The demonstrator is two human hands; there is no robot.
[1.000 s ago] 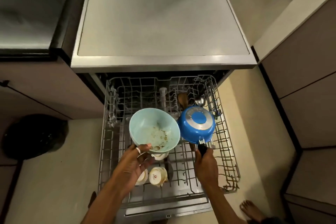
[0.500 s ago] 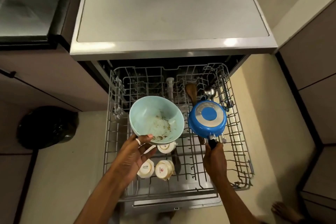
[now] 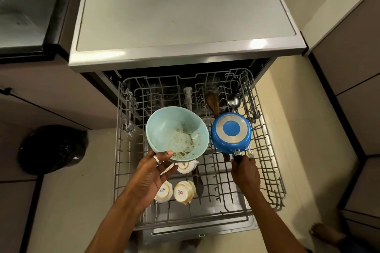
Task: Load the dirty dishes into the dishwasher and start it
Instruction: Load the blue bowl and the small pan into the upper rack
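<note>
Both forearms (image 3: 273, 217) are bare right down to where they leave view. The left hand (image 3: 152, 174) wears a silver ring (image 3: 156, 159) on one finger. A bare foot (image 3: 324, 234) shows too, with a bit of dark cloth (image 3: 353, 247) just beside it.

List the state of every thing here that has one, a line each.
dishwasher: open, rack pulled out.
bowl: soiled, tilted, held at its rim by the left hand.
pan: base up, held by its handle in the right hand.
cups: in the rack, bases toward the camera.
wooden spoon: in the rack behind the pan.
ladle: in the rack beside the spoon.
</note>
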